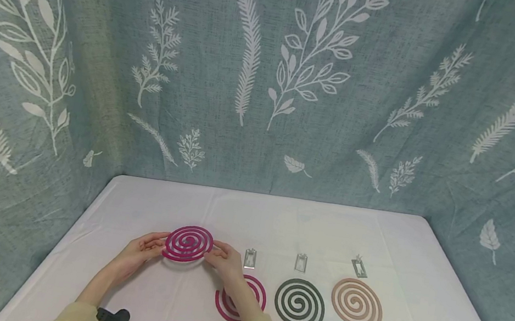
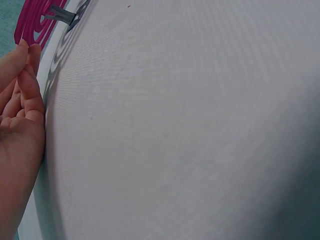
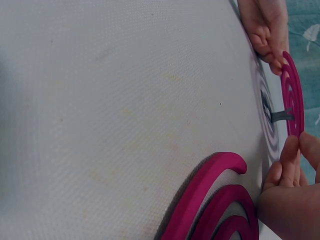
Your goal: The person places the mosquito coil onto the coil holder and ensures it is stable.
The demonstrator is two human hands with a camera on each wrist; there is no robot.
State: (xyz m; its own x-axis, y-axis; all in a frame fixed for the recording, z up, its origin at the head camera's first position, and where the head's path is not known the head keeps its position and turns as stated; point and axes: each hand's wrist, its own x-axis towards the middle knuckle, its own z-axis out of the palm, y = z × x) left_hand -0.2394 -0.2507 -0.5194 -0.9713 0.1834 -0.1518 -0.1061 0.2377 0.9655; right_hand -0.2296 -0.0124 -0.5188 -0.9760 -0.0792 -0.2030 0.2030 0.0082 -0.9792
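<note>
A pink mosquito coil is raised off the white table, lying nearly flat between both hands. My left hand pinches its left edge between thumb and fingers. On the opposite edge, my right hand pinches it the same way. A small metal coil stand is under the coil's middle, its upright tab reaching the coil and its base at the tabletop. Whether the tab goes through the coil's centre I cannot tell. A second pink coil lies on the table, partly covered by my right forearm.
To the right lie a dark green coil and a brown coil. Behind the coils are three metal stands, the left stand, the middle stand and the tilted right stand. A patterned blue-green curtain borders the table.
</note>
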